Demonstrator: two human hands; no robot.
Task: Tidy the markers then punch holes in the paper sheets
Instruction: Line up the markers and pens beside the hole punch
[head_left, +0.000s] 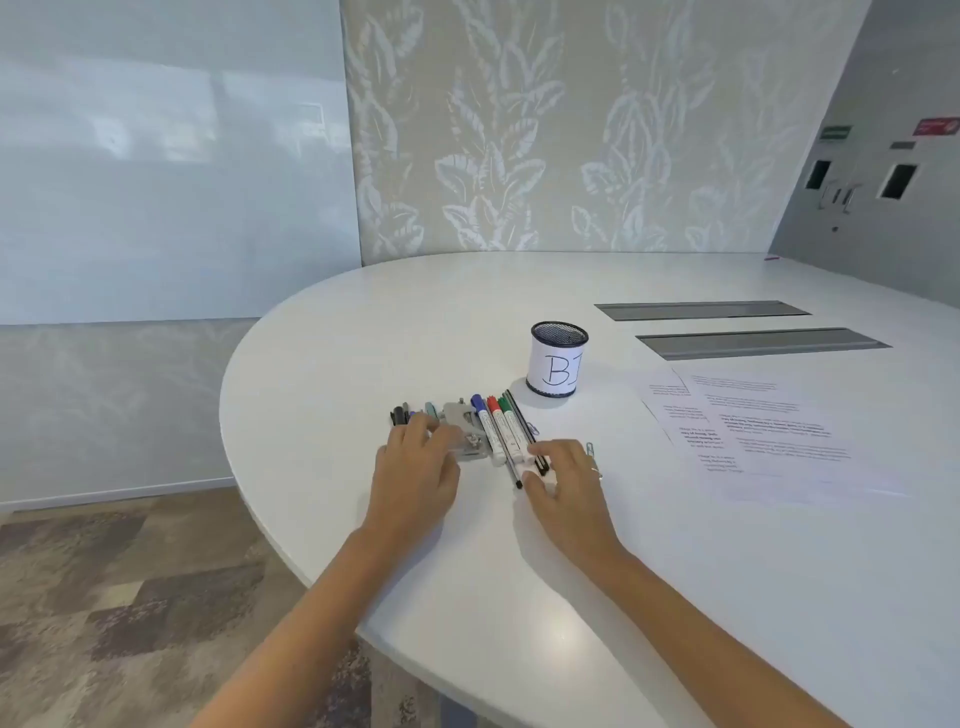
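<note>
Table (519, 597): smooth white top, slight sheen. Pen cup (559, 358): dark metal mesh, wrapped in a matt paper label. Hole punch (467, 434): grey metal. Markers (501, 428): glossy white plastic barrels, coloured caps. Paper sheets (769, 436): matt, printed. Floor (130, 597): mottled carpet.

White rounded table (467, 597) fills the lower right. Two grey recessed cable slots (701, 310) (762, 343) lie side by side at the far right of the top. Two paper clips (532, 429) (590, 448) lie loose on the tabletop. Behind the table, leaf-pattern wallpaper (519, 130). Glossy whiteboard (171, 156) on the wall to the left. Grey panel (883, 171) at the far right has two dark rectangular cutouts, a green sign (836, 133) and a red sign (936, 126); text too small to read. Patchy brown and grey carpet (130, 597) lower left.
</note>
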